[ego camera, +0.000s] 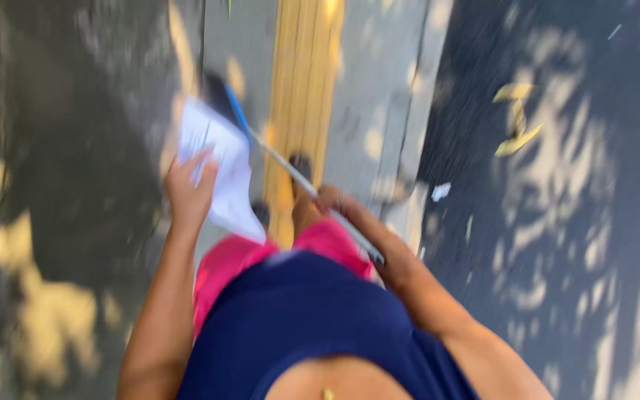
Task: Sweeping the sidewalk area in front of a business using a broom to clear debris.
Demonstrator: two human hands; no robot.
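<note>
- Over a grey paved footpath (379,89), the fingers of the left hand (189,189) curl round the lower edge of a white, creased sheet of paper (220,167), pinching it so the sheet stands up and tilts away from the body
- At the right hand (357,222), the fingers close round a long thin grey metal pole (298,178); the blur hides the exact grip
- From that hand the pole runs up and to the left, ending in a blue stretch joined to a dark flat head (220,92) that sits near the ground just behind the paper's upper corner
- Both bare forearms reach forward from a navy blue top (305,318), with bright pink shorts (238,259) below the hands
- Beside the pole a yellow ridged strip (301,74) runs along the path
- Right of the kerb lies dark asphalt (557,185) with yellow fallen leaves (516,118) and dappled shade
</note>
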